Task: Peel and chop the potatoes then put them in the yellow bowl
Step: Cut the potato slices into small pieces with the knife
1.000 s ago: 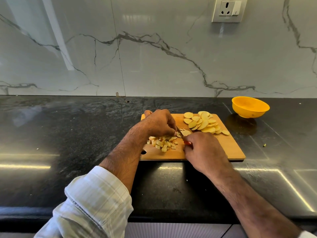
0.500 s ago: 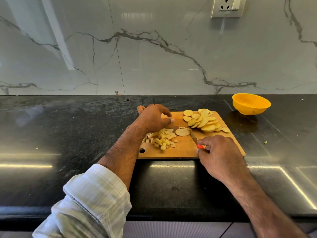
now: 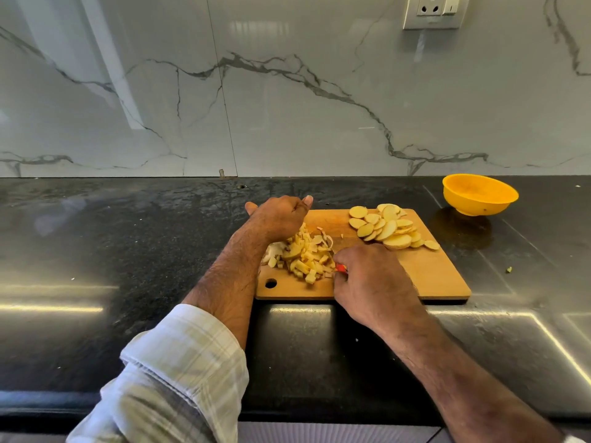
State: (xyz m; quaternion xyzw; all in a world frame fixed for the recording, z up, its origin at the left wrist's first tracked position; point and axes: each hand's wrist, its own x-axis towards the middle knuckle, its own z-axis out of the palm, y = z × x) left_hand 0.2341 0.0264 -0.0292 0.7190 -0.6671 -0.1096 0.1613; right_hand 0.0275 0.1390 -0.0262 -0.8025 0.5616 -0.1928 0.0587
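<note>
A wooden cutting board (image 3: 431, 276) lies on the black counter. A pile of chopped potato pieces (image 3: 303, 255) sits on its left half, and round potato slices (image 3: 387, 228) are heaped at its far right. My left hand (image 3: 278, 219) is cupped over the far left side of the pile, its fingertips hidden. My right hand (image 3: 374, 282) grips a knife by its red handle (image 3: 341, 267), right against the pile's near right side; the blade is hidden. The yellow bowl (image 3: 479, 195) stands apart on the counter, to the far right of the board.
The black stone counter (image 3: 128, 251) runs left and right, with a marble backsplash (image 3: 287, 107) behind it. A wall socket (image 3: 431, 11) sits high on the right. A small potato scrap (image 3: 508, 269) lies right of the board. The counter's front edge is near my sleeve (image 3: 179, 378).
My right hand has moved left with the knife, up against the chopped pile. The single slice from the board's middle now lies cut among the pieces. My left hand stayed by the pile.
</note>
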